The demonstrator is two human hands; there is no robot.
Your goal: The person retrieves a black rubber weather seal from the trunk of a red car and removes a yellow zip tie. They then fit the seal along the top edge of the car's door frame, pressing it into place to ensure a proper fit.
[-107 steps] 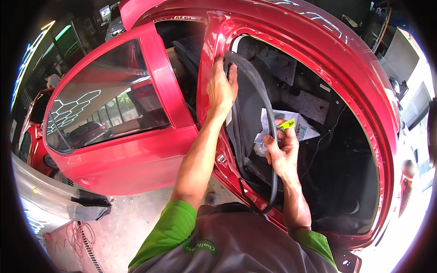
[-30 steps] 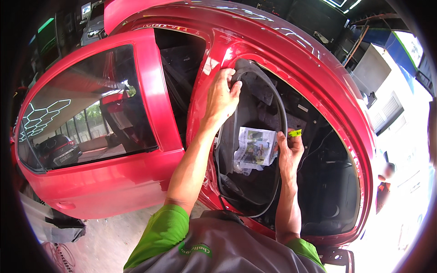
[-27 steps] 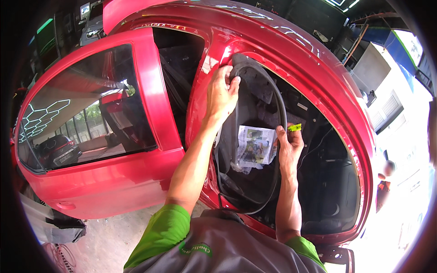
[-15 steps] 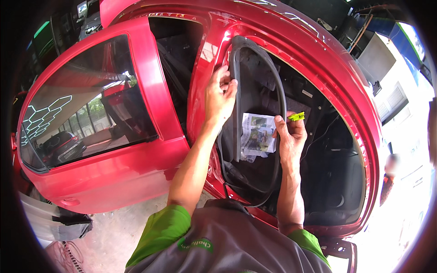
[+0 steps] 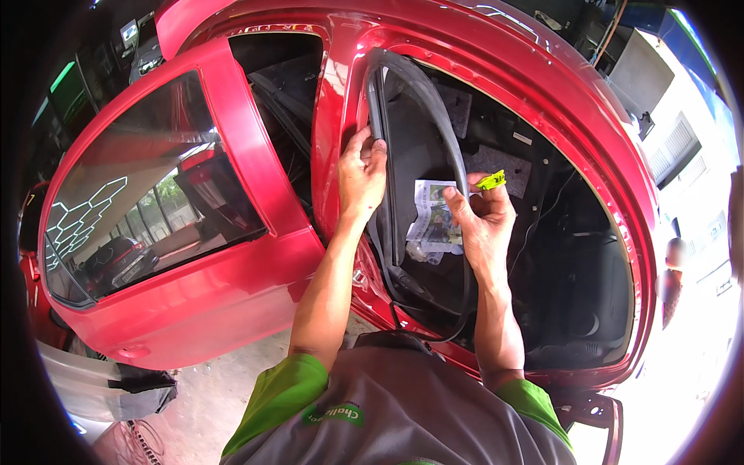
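A black rubber seal (image 5: 442,116), bent into a tall loop with a straight left side, stands upright in front of the red car's open doorway. My left hand (image 5: 362,178) is closed round its straight side, fingers behind and thumb in front. On the curved side, my right hand (image 5: 486,225) pinches the rubber with its thumb in front. A small crumpled yellow-green piece (image 5: 491,180) sticks out between that hand's fingers; its kind is unclear. The seal's lower end hangs close to my shirt.
A red car door (image 5: 194,283) with dark glass stands open at the left. Within the doorway, a printed paper sheet (image 5: 431,208) lies on the dark interior behind the seal. The red door frame (image 5: 612,167) curves round at the right. A person (image 5: 673,271) is far off at the right.
Both hands and the seal have shifted a little left in the picture. The seal's top has tilted left, and its curved side is turned more toward me. Both hands keep their hold.
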